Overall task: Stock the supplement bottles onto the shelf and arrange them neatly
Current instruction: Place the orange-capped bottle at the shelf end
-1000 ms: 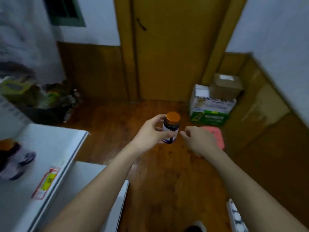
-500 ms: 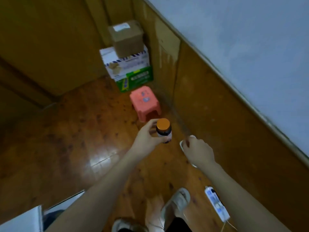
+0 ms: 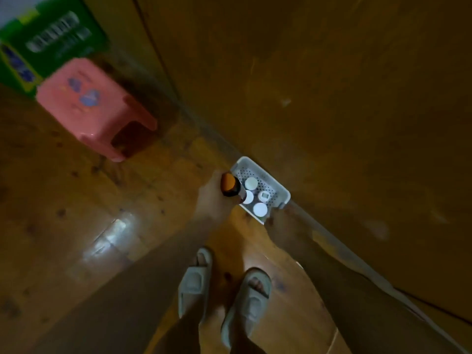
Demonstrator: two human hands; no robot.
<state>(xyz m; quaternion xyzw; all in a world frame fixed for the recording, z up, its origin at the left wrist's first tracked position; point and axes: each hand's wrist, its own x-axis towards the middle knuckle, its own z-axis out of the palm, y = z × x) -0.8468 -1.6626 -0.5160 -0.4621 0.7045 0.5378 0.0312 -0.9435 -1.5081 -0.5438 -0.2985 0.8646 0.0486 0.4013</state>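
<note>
Your left hand [image 3: 213, 198] grips a dark supplement bottle [image 3: 231, 186] with an orange cap, fingers curled round its body, held over the near-left edge of the white basket [image 3: 279, 186]. Your right hand [image 3: 279, 223] is at the basket's near corner, touching or nearly touching the rim; too dark and blurred to tell whether it's clenched, released or gripping.

Basket is perforated plastic, sits on the wooden floor [image 3: 76, 200] tight against the brown wall panel [image 3: 332, 98]. Inside: white-capped bottles [image 3: 260, 209], four tops visible, one partly hidden behind the held bottle. Room left in the basket's far-left end.

No label text readable on the bottle in hand or on the caps.

Your feet in pale slides [image 3: 195, 282] stand just behind the basket. Pink stool [image 3: 94, 108] up-left, well apart, blue printed figures on top, not legible. Behind it a green box [image 3: 51, 39] with white lettering, blurred beyond reading.

Open floor to your left; the wall closes off the right side.
</note>
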